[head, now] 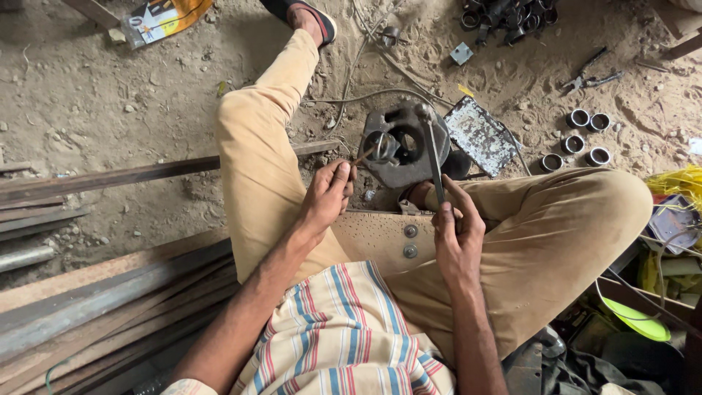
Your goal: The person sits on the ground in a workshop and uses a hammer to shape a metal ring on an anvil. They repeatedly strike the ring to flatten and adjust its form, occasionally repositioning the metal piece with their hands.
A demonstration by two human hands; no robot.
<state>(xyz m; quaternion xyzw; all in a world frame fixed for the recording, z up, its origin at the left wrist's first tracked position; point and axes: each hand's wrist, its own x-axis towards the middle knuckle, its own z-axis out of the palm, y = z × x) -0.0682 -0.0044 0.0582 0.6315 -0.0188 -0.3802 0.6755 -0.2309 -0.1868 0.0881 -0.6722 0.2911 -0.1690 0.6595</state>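
I sit on sandy ground with my legs bent around a heavy round metal block point(402, 157) that has holes in it. My left hand point(327, 196) pinches a thin rod point(363, 155) whose tip holds a short metal ring point(382, 145) on the block. My right hand point(455, 232) grips the handle of a hammer point(433, 157), its head resting near the block's top edge. A rusty flat plate point(380, 238) with two bolts lies between my knees.
Several short metal rings point(578, 135) lie on the sand at right, with pliers point(589, 79) and a pile of dark pipe pieces point(508, 13) beyond. A speckled metal sheet point(479, 135) rests beside the block. Long steel bars point(95, 292) lie along my left side.
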